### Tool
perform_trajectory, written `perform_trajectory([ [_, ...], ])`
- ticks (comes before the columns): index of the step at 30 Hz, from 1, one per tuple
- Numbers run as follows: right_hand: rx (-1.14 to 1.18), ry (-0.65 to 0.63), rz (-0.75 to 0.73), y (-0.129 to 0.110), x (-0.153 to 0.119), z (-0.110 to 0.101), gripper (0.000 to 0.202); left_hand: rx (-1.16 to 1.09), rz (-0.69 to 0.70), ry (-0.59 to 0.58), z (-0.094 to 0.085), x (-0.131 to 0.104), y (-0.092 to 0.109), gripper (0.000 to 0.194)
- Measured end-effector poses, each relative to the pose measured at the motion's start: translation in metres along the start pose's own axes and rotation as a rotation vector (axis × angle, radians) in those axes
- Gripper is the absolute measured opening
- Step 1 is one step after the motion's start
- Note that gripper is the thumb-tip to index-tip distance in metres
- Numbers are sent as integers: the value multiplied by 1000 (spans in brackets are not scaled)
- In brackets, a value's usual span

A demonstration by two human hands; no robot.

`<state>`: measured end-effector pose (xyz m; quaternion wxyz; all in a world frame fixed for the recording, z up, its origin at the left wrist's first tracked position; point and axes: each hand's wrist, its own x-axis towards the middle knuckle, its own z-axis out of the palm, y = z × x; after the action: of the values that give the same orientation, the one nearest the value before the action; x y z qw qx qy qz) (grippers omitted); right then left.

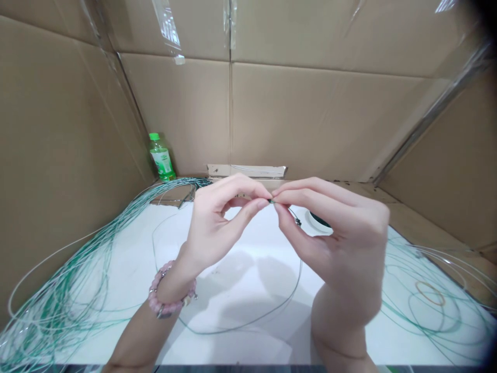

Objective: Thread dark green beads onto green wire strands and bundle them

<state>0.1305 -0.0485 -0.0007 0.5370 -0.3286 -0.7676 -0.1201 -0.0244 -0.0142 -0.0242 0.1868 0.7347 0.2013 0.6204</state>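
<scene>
Evidently, this is close fingertip work. The left hand (pixel 227 220) has its thumb and forefinger drawn together in a tight pinch, the other fingers curled loosely behind. Facing it, the right hand (pixel 336 241) brings thumb and fingertips almost together, palm hollow. Between the two sets of tips sits a short dark stretch of the wire (pixel 221 332), which both hands appear to have hold of; how firmly the right one presses, I cannot tell. From there the wire passes behind the right thumb, where a small dark knob (pixel 297 221) shows just beside it, then sags in a wide loop below both hands toward the left wrist.

The likeliest fault is a slip: the held part is tiny, mostly covered by the fingertips, and a slight roll of either thumb could let it go. The knob, so near the right thumb, might catch there if the wire were drawn through. The loop runs close under the bracelet (pixel 172 291) on the left wrist, whose charm could snag it; a sharp tug might then kink the wire. Left of the left hand lies the thick bundle (pixel 77 274), and beyond the right wrist the loose coils (pixel 435 321) with a yellow ring (pixel 429 293); a sweeping forearm could drag either into the loop. The bottle (pixel 162 160), past the left hand, seems too far off to interfere.
</scene>
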Motion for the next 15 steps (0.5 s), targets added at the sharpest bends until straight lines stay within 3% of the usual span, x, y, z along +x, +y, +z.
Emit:
perform_trajectory([
  [7, -3, -69, -10, 1, 0, -1, 19, 64, 22, -29, -2, 1, 1, 9],
  [15, 139, 59, 22, -1, 1, 2, 18, 38, 63, -13, -1, 0, 1, 12],
])
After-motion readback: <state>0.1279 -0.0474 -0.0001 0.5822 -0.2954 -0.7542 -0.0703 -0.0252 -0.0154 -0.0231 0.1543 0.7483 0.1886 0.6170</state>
